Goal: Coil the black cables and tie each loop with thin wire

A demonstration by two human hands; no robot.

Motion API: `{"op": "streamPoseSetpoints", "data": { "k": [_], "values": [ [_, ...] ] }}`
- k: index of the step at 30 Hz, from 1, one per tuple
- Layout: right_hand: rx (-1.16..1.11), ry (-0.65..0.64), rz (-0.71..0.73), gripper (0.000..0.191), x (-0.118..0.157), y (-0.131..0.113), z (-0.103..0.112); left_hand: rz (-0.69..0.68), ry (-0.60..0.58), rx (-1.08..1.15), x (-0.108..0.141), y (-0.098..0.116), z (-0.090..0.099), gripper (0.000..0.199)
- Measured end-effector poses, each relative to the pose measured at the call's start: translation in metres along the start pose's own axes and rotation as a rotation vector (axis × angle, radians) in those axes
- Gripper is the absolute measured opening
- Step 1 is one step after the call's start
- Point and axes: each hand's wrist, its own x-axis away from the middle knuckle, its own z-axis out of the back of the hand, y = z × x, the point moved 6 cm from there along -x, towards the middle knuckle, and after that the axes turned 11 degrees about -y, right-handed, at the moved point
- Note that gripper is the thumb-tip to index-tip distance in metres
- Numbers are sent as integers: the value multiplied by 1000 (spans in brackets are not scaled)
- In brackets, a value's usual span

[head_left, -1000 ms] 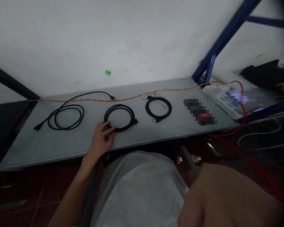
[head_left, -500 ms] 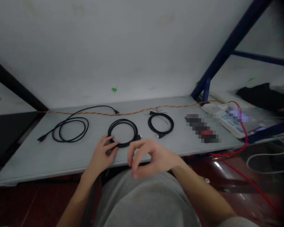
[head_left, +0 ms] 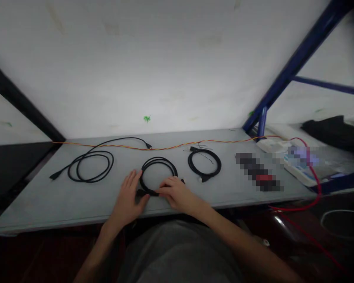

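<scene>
A black cable wound into a ring (head_left: pixel 158 159) lies on the grey table in front of me. Its left side touches my left hand (head_left: pixel 129 198), whose fingers are stretched out with the thumb apart, near the ring's lower edge. A dark plug (head_left: pixel 141 192) shows between that thumb and forefinger. My right hand (head_left: pixel 178 194) pinches the lower part of the ring with thumb and forefinger. Another cable end (head_left: pixel 182 181) peeks out behind the right hand. To the right lies a second coiled black cable (head_left: pixel 205 174), and to the left a looser black cable (head_left: pixel 90 181).
A twisted red-yellow wire (head_left: pixel 177 147) runs along the back of the table (head_left: pixel 59 210). At right lie a pixelated dark object (head_left: pixel 255 171) and a white power strip (head_left: pixel 297 173). A red cable (head_left: pixel 319 192) hangs over the edge. Blue frame bars (head_left: pixel 286 80) rise at right.
My right hand has come down from above the table's front edge to the ring of cable and pinches it. My left hand's fingers have straightened along the ring. The view has tilted slightly upward.
</scene>
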Motion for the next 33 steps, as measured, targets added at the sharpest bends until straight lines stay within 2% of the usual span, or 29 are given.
{"op": "streamPoseSetpoints", "data": {
  "k": [3, 8, 10, 12, 14, 16, 24, 33],
  "values": [
    [-41, 16, 9, 37, 5, 3, 2, -18, -25, -42, -2, -2, -3, 71],
    [-107, 97, 4, 49, 13, 2, 4, 6, 14, -15, -2, -7, 0, 61],
    [-141, 105, 6, 48, 16, 0, 6, 16, 44, 10, -1, -9, 3, 53],
    [-181, 103, 5, 37, 19, -1, 9, 24, 59, 36, 0, -10, 5, 45],
    [-206, 102, 0, 25, 20, -1, 10, 35, 53, 59, 0, -11, 6, 39],
    [-214, 105, 5, 21, 20, 1, 10, 55, 32, 80, -1, -12, 7, 37],
    [-266, 112, 32, 47, 20, 16, 0, 129, 12, 151, -8, -17, 13, 29],
    [-262, 144, 79, 40, 18, 24, -4, 226, -123, 124, -29, -15, 21, 29]
  ]
}}
